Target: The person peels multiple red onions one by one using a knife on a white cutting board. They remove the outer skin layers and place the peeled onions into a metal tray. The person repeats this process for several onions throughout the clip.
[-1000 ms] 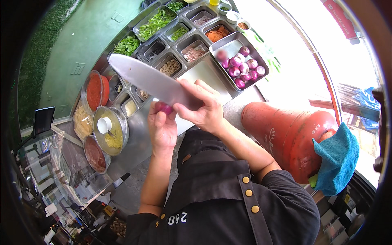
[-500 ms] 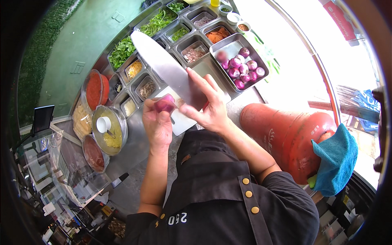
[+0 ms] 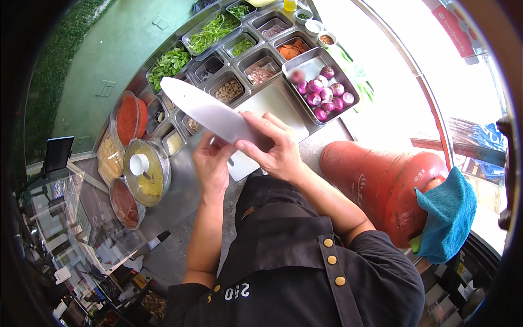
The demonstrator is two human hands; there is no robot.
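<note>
My right hand (image 3: 277, 146) grips a large kitchen knife (image 3: 210, 111), its broad blade slanting up and to the left over the counter. Close against the blade's lower edge, my left hand (image 3: 212, 166) is closed with its fingertips curled. The red onion it holds is almost wholly hidden behind blade and fingers. Beneath both hands lies a white cutting board (image 3: 243, 168), partly covered by them. To the right of the knife, a metal tray (image 3: 310, 61) holds several red onions (image 3: 327, 94), most of them peeled to purple.
Metal pans of leafy greens (image 3: 170, 64), carrot slices (image 3: 293, 49) and other cut food line the counter beyond. Covered bowls, one of red sauce (image 3: 131, 119) and one yellow with a white cup (image 3: 139, 164), stand left. A red gas cylinder (image 3: 376, 185) with a blue cloth (image 3: 449, 215) is right.
The knife has swung down and left, its blade now covering the onion that showed in my left hand. My right hand has moved slightly left, nearer the left one.
</note>
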